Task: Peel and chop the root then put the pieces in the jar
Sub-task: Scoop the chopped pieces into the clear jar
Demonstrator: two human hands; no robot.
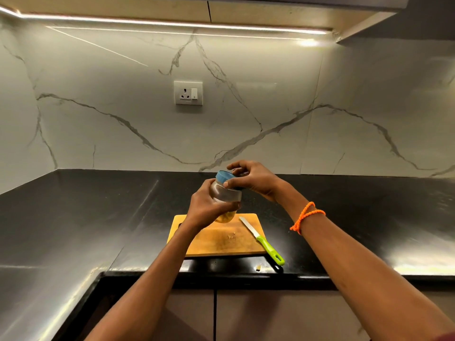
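My left hand [205, 205] grips a clear jar [227, 195] held up in the air above the wooden cutting board [221, 242]. Yellowish chopped pieces [225, 217] show through the jar's bottom. My right hand [253, 179] grips the blue lid [222, 177] on top of the jar, fingers curled around its rim. A few small scraps [231, 236] lie on the board. A knife with a green handle [269, 249] rests on the board's right side, its handle reaching over the edge onto the counter.
The black counter [98, 217] runs left into a corner and right along the marble wall. One small piece [258, 267] lies near the counter's front edge. A wall socket [188, 93] sits above the counter.
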